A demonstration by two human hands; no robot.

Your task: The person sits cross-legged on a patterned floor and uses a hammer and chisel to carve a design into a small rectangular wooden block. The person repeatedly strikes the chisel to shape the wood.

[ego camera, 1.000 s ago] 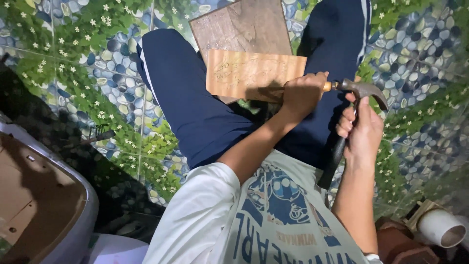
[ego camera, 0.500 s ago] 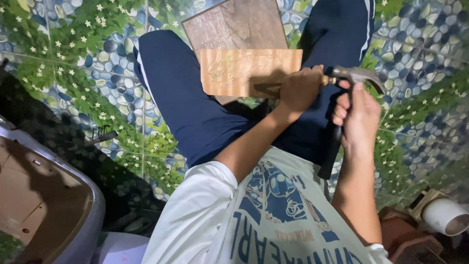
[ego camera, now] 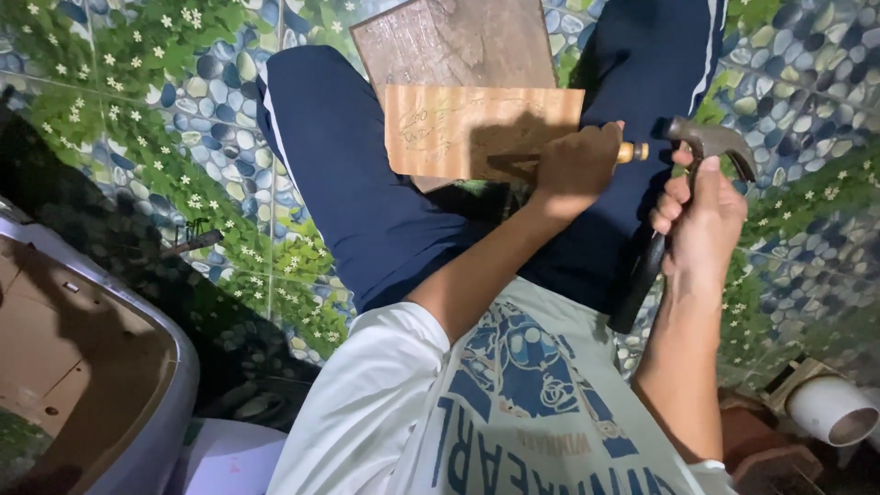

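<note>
Landmark: light plywood board (ego camera: 481, 130) across lap; one darker board (ego camera: 454, 41) beyond it, partly beneath; left hand (ego camera: 576, 170) at light board's right edge, fingers clamped on chisel-like tool (ego camera: 632, 151), one, long axis level, butt pointing right; hammer (ego camera: 710, 142), one, just right of butt, head up, handle slanting down-left; right hand (ego camera: 701, 225) nearer, fingers wrapped on handle.

Chisel (ego camera: 632, 152) blade and tip behind left hand (ego camera: 576, 165).

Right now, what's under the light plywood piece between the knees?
A darker wooden board lies under the light plywood piece, sticking out beyond its far edge. How far it reaches beneath is hidden; the left hand covers the near corner.
</note>
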